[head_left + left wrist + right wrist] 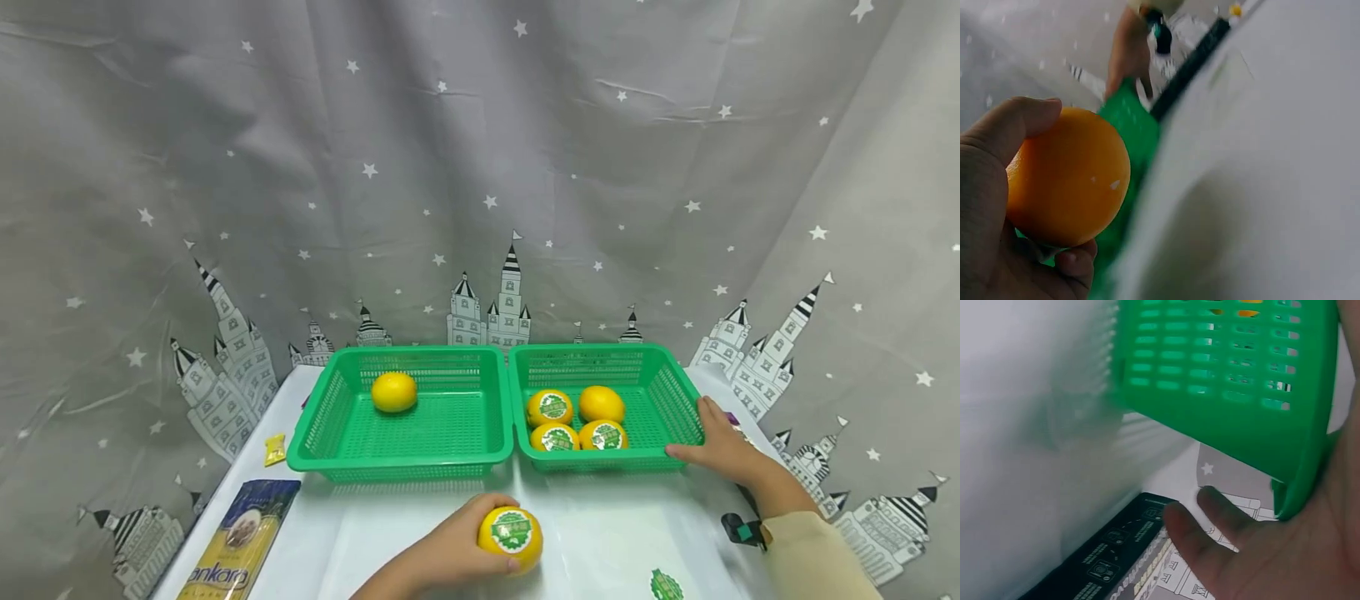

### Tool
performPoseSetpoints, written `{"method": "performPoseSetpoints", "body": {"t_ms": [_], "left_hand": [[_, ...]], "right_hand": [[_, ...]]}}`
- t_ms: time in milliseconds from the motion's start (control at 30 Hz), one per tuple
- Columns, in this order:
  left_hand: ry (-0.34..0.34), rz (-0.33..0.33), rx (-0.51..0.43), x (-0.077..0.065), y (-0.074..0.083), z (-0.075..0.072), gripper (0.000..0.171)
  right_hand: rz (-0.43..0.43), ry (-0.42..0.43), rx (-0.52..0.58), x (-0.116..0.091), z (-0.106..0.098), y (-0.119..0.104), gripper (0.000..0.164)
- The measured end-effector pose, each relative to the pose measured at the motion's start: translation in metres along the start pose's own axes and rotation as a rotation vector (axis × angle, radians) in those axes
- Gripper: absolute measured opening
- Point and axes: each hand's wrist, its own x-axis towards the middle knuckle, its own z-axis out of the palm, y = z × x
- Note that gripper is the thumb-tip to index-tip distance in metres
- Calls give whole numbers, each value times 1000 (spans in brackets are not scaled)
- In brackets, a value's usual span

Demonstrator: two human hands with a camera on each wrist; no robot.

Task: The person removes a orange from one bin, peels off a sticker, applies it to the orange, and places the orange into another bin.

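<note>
In the head view, my left hand grips an orange with a round green-and-white sticker, over the white table in front of the baskets. The left wrist view shows the thumb and fingers around this orange. My right hand holds the right green basket at its front right corner, thumb over the rim. In the right wrist view two fingers extend outside the basket wall. Several oranges lie in this basket, most with stickers. One orange without a visible sticker lies in the left green basket.
A blue-and-yellow packet lies on the table's left side, with a small yellow wrapped item behind it. A green sticker is near the front right. Behind the baskets hangs a grey curtain with stars and castles.
</note>
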Motion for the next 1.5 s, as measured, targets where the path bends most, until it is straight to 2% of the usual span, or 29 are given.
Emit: {"method": "performPoseSetpoints", "body": {"t_ms": [100, 167, 233, 300, 400, 500, 600, 667, 800, 967, 1067, 1133, 1267, 1367, 1433, 1500], "left_hand": [[-36, 112, 37, 36, 37, 9, 66], [-39, 158, 54, 64, 61, 15, 69], [-14, 186, 88, 94, 81, 22, 72], [33, 188, 141, 121, 95, 28, 74], [141, 163, 239, 159, 103, 37, 77], [242, 142, 315, 194, 106, 46, 79], [269, 141, 361, 223, 104, 54, 79], [257, 136, 404, 235, 97, 60, 78], [202, 153, 507, 244, 85, 67, 67], [96, 170, 631, 248, 83, 72, 61], [37, 116, 687, 249, 83, 75, 63], [26, 74, 719, 250, 85, 76, 58], [52, 45, 746, 248, 92, 77, 46], [100, 95, 718, 242, 95, 75, 40], [137, 128, 650, 229, 94, 68, 36], [184, 167, 591, 210, 89, 52, 34]], "right_hand": [[4, -32, 11, 3, -1, -3, 126], [15, -39, 28, 6, 1, -6, 125], [32, -42, 33, 8, 5, -7, 125], [46, -51, 46, 12, 11, -10, 125], [59, -61, 50, 15, 18, -13, 126], [58, -46, 48, 14, 16, -16, 124], [59, -35, 42, 13, 11, -16, 122], [67, -43, 49, 12, 9, -16, 123], [73, -29, 72, 12, 13, -12, 125], [67, 3, 69, 9, 16, -8, 126], [75, -3, 60, 7, 14, -7, 127], [77, 3, 53, 8, 12, -7, 126], [78, 22, 49, 7, 8, -3, 125], [86, 21, 51, 4, 6, 1, 125], [91, 16, 52, 1, 7, 2, 125], [94, 7, 49, -1, 8, 1, 125]]}}
